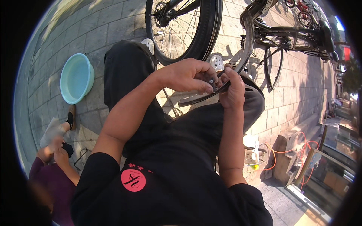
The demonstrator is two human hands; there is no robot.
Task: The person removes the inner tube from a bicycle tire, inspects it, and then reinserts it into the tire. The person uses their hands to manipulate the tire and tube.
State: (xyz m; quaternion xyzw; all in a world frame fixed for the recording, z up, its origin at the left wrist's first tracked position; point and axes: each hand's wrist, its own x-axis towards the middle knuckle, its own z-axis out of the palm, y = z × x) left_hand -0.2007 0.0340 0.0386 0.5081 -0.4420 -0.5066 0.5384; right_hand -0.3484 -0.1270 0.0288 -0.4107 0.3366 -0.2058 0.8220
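Above my lap, a flattened black rubber inner tube [246, 45] hangs down from the upper right, and its lower end points left over my knees. My right hand [232, 90] is closed round the tube, thumb uppermost. Close beside it, my left hand [190, 77] is closed with thumb and fingers curled at the tube. Between the left fingers shows a small dark piece with a round, shiny metal end [211, 81]; its kind I cannot make out. The fingers hide part of the tube where the two hands meet.
Ahead stands a bicycle wheel [213, 26] with a thick tyre; another bicycle [290, 37] is at the upper right. A light-green basin [90, 81] sits at left on the paving. A seated person [56, 180] is at lower left. An orange cable [279, 151] runs at right.
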